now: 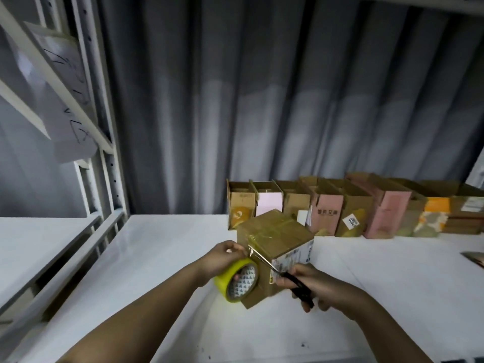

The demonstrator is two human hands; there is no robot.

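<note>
Your left hand [225, 259] clamps the tape roll [237, 282] by its rim mid-frame. It looks light and sticky. Your right hand [318, 286] grips the scissors [272, 267].

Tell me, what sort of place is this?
Probably a parcel-packing station: a taped brown cardboard box on the white table, a row of open cardboard cartons behind, grey metal shelving at left.

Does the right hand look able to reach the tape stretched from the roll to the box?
Probably yes: the right hand holds scissors whose tips meet the tape at the box edge; nothing blocks them.
</note>
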